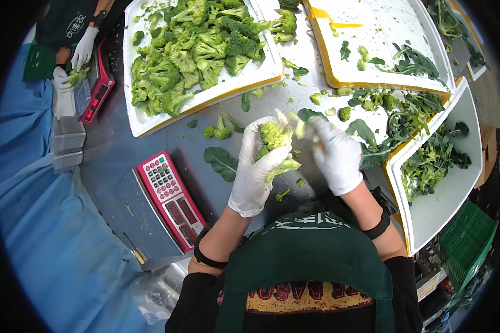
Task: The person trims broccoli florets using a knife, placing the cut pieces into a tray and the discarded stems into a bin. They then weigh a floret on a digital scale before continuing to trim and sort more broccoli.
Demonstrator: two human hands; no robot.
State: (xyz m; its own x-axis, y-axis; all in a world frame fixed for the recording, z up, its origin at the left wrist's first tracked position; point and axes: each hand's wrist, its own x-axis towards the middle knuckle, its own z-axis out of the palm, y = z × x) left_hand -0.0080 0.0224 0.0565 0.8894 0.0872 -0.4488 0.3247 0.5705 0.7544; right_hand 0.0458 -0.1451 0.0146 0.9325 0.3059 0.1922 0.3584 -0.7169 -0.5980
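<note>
My left hand [254, 169], in a white glove, grips a head of broccoli [274, 139] by its stalk, floret up, above the grey metal table [116, 144]. My right hand [336, 155], also gloved, is closed right beside the floret; something pale and blurred shows between its fingers and the broccoli, too unclear to name. A small broccoli piece [281, 195] lies on the table below my hands.
A white foam tray [144, 125] full of broccoli florets sits at the back left. Another tray [383, 39] with leaf scraps is at the back right, and a bin [455, 194] of trimmed leaves on the right. A red scale [169, 194] is near left. Another person's gloved hands [75, 61] work at a second scale.
</note>
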